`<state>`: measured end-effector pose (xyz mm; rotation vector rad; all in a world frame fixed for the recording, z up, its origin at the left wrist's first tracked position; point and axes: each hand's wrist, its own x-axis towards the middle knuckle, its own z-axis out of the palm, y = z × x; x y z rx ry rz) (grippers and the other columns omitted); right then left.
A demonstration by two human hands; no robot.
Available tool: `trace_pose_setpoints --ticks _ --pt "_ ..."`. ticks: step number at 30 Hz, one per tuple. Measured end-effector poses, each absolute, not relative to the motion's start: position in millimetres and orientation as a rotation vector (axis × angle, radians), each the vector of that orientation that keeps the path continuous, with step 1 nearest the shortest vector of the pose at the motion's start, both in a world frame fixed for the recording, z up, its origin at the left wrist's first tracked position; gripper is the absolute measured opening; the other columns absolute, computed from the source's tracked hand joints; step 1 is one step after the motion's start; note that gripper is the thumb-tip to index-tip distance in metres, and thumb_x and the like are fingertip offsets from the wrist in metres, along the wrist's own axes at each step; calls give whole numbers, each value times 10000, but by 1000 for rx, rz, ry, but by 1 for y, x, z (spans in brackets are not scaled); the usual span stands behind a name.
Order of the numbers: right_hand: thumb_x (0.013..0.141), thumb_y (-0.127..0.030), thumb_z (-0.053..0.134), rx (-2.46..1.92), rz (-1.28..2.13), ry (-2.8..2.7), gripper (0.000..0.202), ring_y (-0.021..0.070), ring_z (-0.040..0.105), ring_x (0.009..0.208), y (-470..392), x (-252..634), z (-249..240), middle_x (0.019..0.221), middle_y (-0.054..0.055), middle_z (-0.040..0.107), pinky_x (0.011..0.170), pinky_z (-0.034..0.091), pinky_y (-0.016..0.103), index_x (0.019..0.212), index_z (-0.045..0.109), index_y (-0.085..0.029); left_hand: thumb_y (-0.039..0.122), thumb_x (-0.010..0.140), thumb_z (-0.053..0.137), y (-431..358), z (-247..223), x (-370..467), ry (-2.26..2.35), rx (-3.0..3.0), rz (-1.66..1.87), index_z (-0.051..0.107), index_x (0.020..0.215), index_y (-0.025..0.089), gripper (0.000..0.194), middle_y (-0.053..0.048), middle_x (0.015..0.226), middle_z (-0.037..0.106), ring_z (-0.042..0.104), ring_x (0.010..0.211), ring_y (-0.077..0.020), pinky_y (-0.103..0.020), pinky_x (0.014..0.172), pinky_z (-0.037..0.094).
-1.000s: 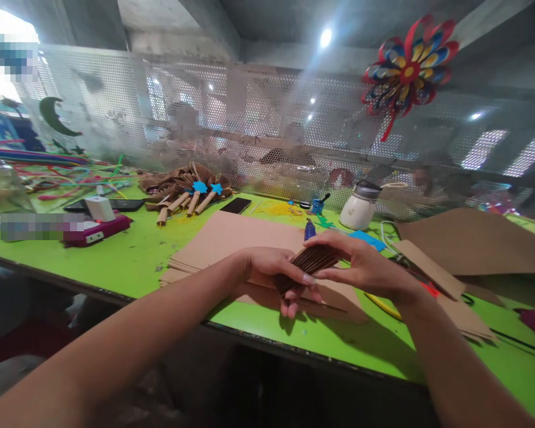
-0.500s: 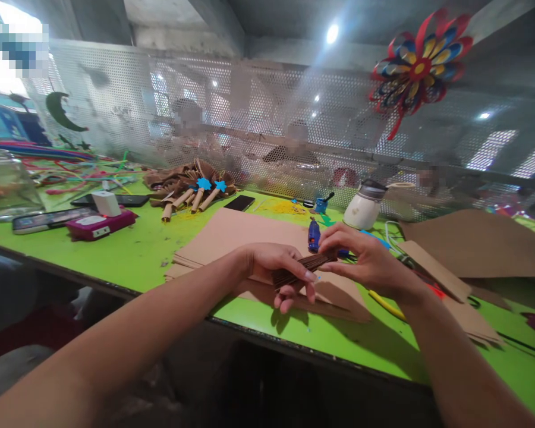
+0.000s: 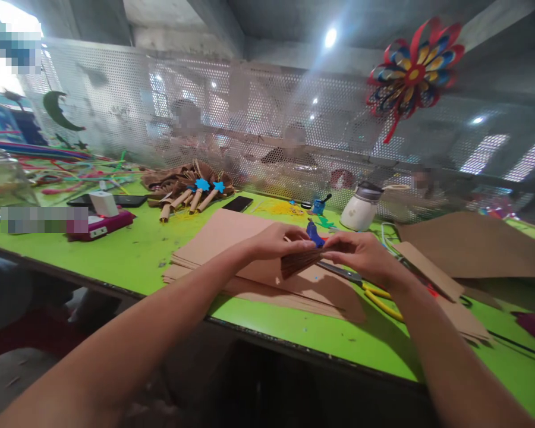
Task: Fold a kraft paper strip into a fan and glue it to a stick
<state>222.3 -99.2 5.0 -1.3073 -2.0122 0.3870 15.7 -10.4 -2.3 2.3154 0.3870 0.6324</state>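
A pleated piece of brown paper (image 3: 301, 263) is held above the table between my two hands. My left hand (image 3: 279, 242) grips its upper left edge, fingers closed over the top. With thumb and fingers pinched, my right hand (image 3: 354, 249) holds its narrow right end. Beneath lies a stack of brown paper sheets (image 3: 236, 229). Just behind the fingers a blue glue gun (image 3: 312, 230) shows in part. Yellow-handled scissors (image 3: 381, 300) lie beside the right wrist, partly hidden by it.
Finished brown paper bundles with blue stars (image 3: 200, 190) lie at the back left, by a black phone (image 3: 238, 204). A white jug (image 3: 360, 208) stands behind my right hand. More brown paper (image 3: 472, 244) lies right. A perforated metal screen (image 3: 258, 119) closes off the far side.
My left hand has turned over from beneath the pleated paper to its top edge. The paper's left end now fans out lower, and the scissors show more.
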Motion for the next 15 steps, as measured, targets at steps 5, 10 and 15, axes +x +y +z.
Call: trace_pose_setpoints --ticks 5,10,15 --pt "722 -428 638 -1359 402 -1937 297 137 547 595 -94 225 1 674 37 631 549 438 265 799 678 -145 422 745 590 -21 -8 21 348 2671 672 625 923 155 323 -38 800 611 517 680 -128 -231 602 365" --pt "759 -404 610 -1336 390 -1993 275 150 569 654 -94 223 2 753 48 644 594 455 281 853 667 -152 286 808 516 -18 -15 23 406 2762 748 633 916 153 207 -36 764 617 503 636 -118 -226 571 339" --pt "773 -308 613 -1305 90 -2204 205 177 565 783 -90 217 -4 858 59 643 695 444 307 927 661 -181 213 804 511 -14 -17 25 427 2806 757 645 905 145 181 -42 768 632 511 627 -113 -217 576 346"
